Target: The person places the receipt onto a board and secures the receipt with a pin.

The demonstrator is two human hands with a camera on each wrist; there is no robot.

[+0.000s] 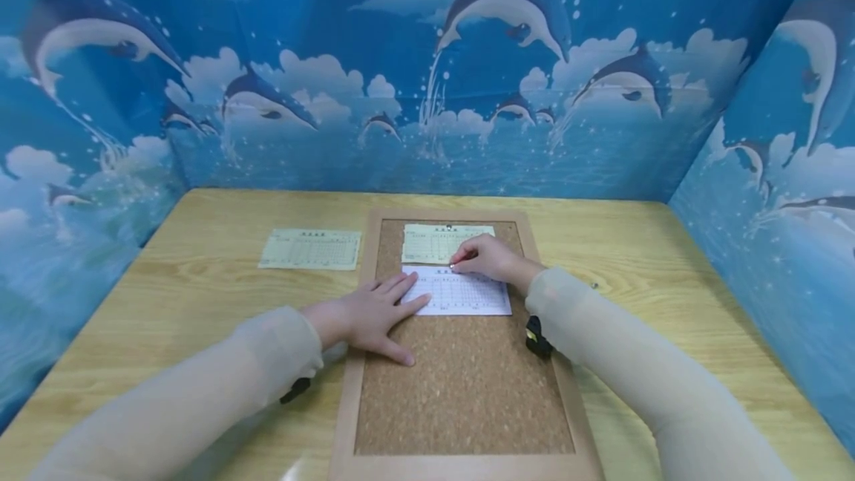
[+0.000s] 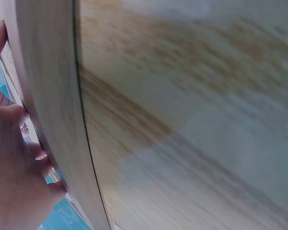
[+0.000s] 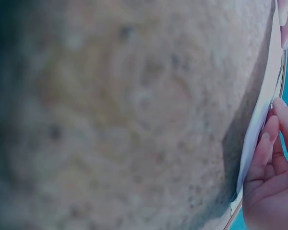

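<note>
A white printed form (image 1: 470,297) lies on a wood-framed cork board (image 1: 461,392), just below a pale green form (image 1: 424,245). My left hand (image 1: 374,315) rests with fingers spread across the board's left frame, its fingertips on the white form's left part. At the form's top edge my right hand (image 1: 490,257) pinches a small shiny thumbtack (image 1: 452,266), mostly hidden by the fingers. In the right wrist view the white form (image 3: 253,139) stands slightly off the cork along its lower edge. Another thumbtack (image 1: 449,227) sits at the top of the green form.
A second pale green form (image 1: 310,249) lies on the wooden table (image 1: 220,273), left of the board. Right of the board, a small shiny tack-like object (image 1: 594,286) lies on the table. Blue dolphin-print curtains (image 1: 374,162) enclose the back and sides.
</note>
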